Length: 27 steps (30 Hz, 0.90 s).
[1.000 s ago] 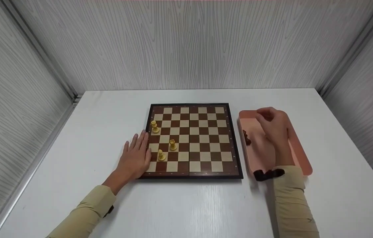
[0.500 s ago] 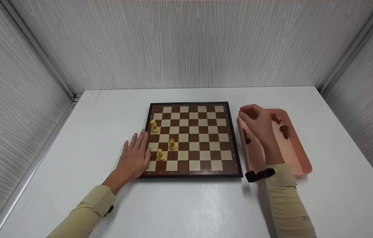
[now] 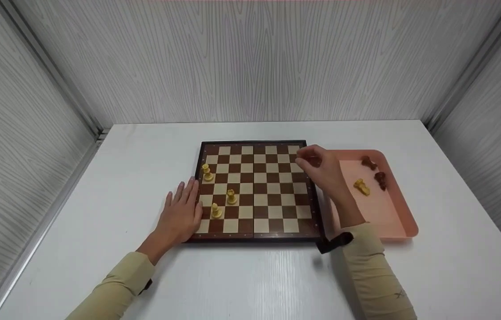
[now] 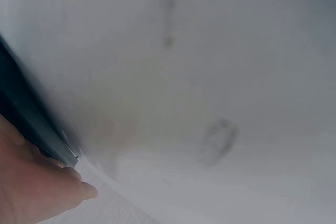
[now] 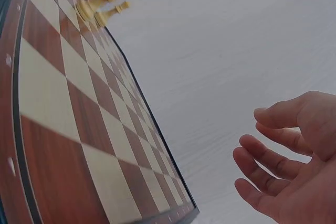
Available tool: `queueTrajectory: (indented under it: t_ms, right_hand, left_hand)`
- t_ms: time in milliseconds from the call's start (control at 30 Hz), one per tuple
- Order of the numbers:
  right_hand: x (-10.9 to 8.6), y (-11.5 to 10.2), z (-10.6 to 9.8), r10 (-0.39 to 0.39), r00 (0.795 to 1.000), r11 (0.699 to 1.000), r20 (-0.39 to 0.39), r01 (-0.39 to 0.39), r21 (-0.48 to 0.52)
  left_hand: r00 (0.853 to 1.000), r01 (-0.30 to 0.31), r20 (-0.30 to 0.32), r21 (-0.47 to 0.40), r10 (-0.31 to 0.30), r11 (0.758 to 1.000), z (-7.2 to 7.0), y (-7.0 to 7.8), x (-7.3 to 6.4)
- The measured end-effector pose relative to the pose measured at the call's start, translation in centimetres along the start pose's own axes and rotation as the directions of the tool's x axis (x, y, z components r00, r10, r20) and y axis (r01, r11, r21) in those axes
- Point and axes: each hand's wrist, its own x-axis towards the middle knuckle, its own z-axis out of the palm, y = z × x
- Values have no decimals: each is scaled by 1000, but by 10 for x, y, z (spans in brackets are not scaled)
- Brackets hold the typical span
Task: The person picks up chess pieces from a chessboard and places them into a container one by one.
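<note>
A brown-and-cream chessboard (image 3: 277, 200) lies on the white table. My left hand (image 3: 179, 213) rests with straight fingers against its left edge; the left wrist view shows part of that hand (image 4: 42, 192) beside the board's dark rim (image 4: 26, 103). Three pale yellow chess pieces stand on the left side: one near the left edge (image 3: 207, 172), a crowned one (image 3: 231, 196) and a smaller one (image 3: 216, 211). Above the board's right edge hovers my right hand (image 3: 328, 175). In the right wrist view its fingers (image 5: 273, 166) curve loosely, thumb apart, nothing between them.
A shallow pink tray (image 3: 403, 213) sits right of the board, partly behind my right hand and forearm. Lying in it are a yellow piece (image 3: 361, 187) and two dark brown pieces, one at the back (image 3: 369, 162) and one by the right wall (image 3: 380, 181).
My right hand has moved left from over the tray to the board's right edge, uncovering the yellow piece and brown pieces in the tray. My left hand and the standing pieces stay put.
</note>
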Motion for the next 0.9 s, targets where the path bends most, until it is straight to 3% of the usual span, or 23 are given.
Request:
queueTrajectory:
  t_ms: [167, 333, 900]
  right_hand:
    - [-2, -23, 22, -34, 998, 999, 50, 34, 11]
    - [4, -15, 46, -32, 994, 999, 101, 33, -1]
    - [31, -41, 119, -73, 962, 997, 264, 76, -2]
  left_hand:
    - [1000, -5, 2, 8, 5, 1000, 1, -2, -2]
    - [1000, 0, 1, -1, 0, 1000, 0, -1, -2]
    - [1000, 14, 26, 12, -14, 1000, -4, 1, -2]
